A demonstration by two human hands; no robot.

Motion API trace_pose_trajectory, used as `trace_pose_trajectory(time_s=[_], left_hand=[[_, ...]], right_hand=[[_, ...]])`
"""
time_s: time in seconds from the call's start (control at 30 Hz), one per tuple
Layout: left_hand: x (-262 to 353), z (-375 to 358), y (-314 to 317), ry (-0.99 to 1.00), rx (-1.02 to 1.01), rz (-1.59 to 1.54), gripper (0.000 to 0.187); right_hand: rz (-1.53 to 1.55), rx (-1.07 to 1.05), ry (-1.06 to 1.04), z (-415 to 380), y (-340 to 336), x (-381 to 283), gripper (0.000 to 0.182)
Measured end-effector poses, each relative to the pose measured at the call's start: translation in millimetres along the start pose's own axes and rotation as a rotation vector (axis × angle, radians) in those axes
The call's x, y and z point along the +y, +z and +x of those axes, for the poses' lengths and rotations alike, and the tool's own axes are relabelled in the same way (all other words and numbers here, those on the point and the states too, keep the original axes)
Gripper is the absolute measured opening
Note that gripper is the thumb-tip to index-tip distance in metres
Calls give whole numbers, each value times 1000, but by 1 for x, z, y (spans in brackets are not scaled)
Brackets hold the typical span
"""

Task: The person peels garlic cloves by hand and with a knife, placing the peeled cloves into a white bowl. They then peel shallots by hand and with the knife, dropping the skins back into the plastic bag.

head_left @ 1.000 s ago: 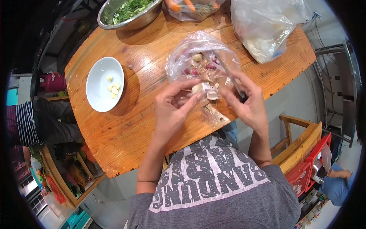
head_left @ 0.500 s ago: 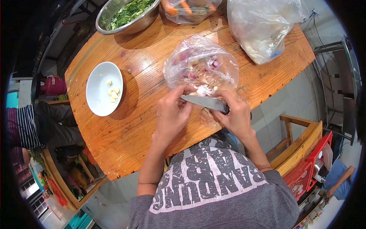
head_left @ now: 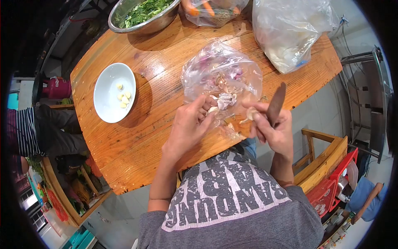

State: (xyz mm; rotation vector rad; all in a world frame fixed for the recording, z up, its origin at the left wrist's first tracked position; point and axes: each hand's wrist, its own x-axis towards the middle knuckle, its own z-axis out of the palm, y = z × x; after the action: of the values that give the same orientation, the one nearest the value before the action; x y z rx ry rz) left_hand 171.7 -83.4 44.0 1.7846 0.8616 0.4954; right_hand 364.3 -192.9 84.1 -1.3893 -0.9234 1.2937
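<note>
My left hand (head_left: 190, 121) is closed, with a pale garlic clove (head_left: 213, 109) pinched between thumb and fingertips. In my right hand (head_left: 274, 132) is a knife (head_left: 277, 101), its blade tilted up and away from me. The thumb and forefinger of that hand also pinch a pale, papery piece (head_left: 250, 113) that looks like garlic or its skin. Just beyond my fingers, a clear plastic bag (head_left: 197, 83) lies spread with purple-skinned bulbs and loose skins. A whitish garlic piece (head_left: 226, 99) rests at its near edge. Several peeled cloves (head_left: 125, 99) lie in a white bowl (head_left: 102, 89) on the left.
The wooden table (head_left: 137, 153) also carries a metal bowl (head_left: 155, 25) of chopped greens, a bag of carrots (head_left: 211, 12) and a large whitish plastic bag (head_left: 292, 37) along its far side. A wooden stool (head_left: 325, 159) stands to the right. Other people are at both sides.
My right hand has moved right, away from my left, and the knife has swung from lying across between the hands to pointing upward. A pale papery piece now shows in its fingertips.
</note>
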Motion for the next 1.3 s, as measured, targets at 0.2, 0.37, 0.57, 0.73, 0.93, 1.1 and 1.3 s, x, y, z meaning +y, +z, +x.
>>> trace_pose_trajectory(time_s=[0.2,0.37,0.57,0.73,0.93,1.1,1.3], left_hand=[[8,0,-7,-36,88,-111,18],[11,1,-7,-130,32,-786,21],[1,1,1,-71,50,-957,23],[-6,-1,7,-57,97,-916,20],[-6,-1,9,-74,143,-882,17],[0,0,11,-82,168,-810,14],[4,-2,13,-42,154,-723,11]], right_hand=[[-33,46,-95,21,24,0,54],[136,3,-135,16,22,13,54],[-144,-17,-219,9,34,27,47],[-71,-52,-226,10,38,32,43],[51,-83,-148,9,39,33,41],[74,-95,-123,10,36,36,39],[188,-120,-140,12,34,43,36]])
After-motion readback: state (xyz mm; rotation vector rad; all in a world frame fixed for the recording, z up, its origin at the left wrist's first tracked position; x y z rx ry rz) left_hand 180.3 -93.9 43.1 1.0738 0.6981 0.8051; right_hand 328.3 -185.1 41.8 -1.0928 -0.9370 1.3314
